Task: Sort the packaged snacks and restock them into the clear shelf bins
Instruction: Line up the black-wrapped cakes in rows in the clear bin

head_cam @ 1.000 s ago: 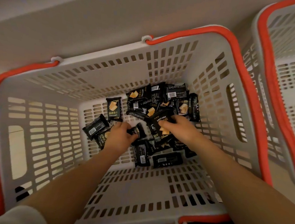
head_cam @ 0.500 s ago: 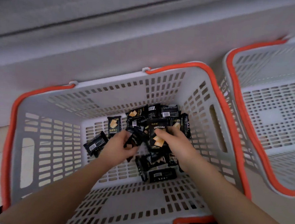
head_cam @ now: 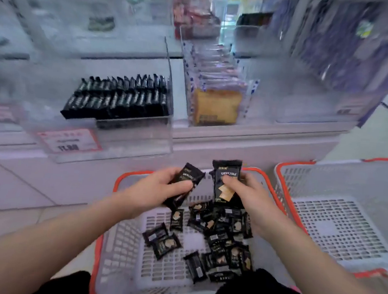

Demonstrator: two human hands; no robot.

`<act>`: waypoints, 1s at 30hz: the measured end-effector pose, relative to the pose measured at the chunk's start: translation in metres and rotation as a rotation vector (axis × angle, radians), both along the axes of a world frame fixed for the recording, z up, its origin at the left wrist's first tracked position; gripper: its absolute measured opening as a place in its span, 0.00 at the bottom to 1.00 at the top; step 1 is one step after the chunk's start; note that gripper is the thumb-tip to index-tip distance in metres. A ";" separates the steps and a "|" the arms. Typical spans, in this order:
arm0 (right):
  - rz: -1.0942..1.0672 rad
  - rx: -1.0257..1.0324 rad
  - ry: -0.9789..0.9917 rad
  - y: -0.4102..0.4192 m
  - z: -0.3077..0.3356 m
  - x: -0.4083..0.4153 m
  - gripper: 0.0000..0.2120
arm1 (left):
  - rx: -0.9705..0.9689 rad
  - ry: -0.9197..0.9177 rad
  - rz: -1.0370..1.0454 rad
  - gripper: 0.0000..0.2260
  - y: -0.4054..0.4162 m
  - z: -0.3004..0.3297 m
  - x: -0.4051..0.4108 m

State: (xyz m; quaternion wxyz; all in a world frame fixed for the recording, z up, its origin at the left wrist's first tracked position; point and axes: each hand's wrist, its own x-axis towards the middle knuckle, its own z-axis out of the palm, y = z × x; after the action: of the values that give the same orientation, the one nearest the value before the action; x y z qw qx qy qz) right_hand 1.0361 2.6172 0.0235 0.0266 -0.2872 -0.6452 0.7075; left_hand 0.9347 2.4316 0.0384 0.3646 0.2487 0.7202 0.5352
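Black-wrapped snack packets [head_cam: 225,191] are now held clear of the basket [head_cam: 121,234], where a second ago both hands were still down among the loose pile on its floor; the view has also been raised, so that the shelf bins are brought into sight. A packet marked DRYCAKE is gripped upright in the right hand [head_cam: 247,197], thumb pressed across its front, with at least one more seemingly stacked behind it. A second small bunch [head_cam: 185,181] is clasped in the left hand [head_cam: 159,188], fingers curled round it. Many packets [head_cam: 215,241] are left scattered in the basket below. Straight ahead and to the left, a clear bin [head_cam: 133,132] is seen already lined with rows of matching black packets [head_cam: 120,97], with open room at its front; beside it a bin of tan loaf-like packs [head_cam: 217,107] is stocked. An empty second basket [head_cam: 335,223] is stood to the right. The lift is judged to mean that picking is finished for this handful and placing into the black-packet bin is next, with several more trips needed
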 end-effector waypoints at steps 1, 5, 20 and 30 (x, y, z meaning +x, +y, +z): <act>0.006 0.013 0.020 -0.006 0.012 -0.002 0.15 | 0.030 -0.012 0.007 0.04 -0.006 0.014 0.002; 0.049 0.008 0.100 -0.041 0.056 -0.014 0.14 | 0.201 -0.029 0.214 0.09 -0.030 0.058 0.009; 0.163 0.124 0.480 -0.174 0.146 -0.086 0.17 | 0.508 0.227 0.528 0.13 -0.087 0.121 -0.018; 0.521 0.537 0.306 -0.168 0.182 -0.163 0.12 | 0.551 -0.145 0.498 0.13 -0.128 0.153 -0.085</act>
State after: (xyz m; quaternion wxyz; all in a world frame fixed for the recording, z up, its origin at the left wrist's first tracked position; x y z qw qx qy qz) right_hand 0.8731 2.4489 0.2057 0.0162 0.0120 -0.8469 0.5314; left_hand 0.8499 2.3036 0.1918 0.1929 0.1164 0.5601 0.7972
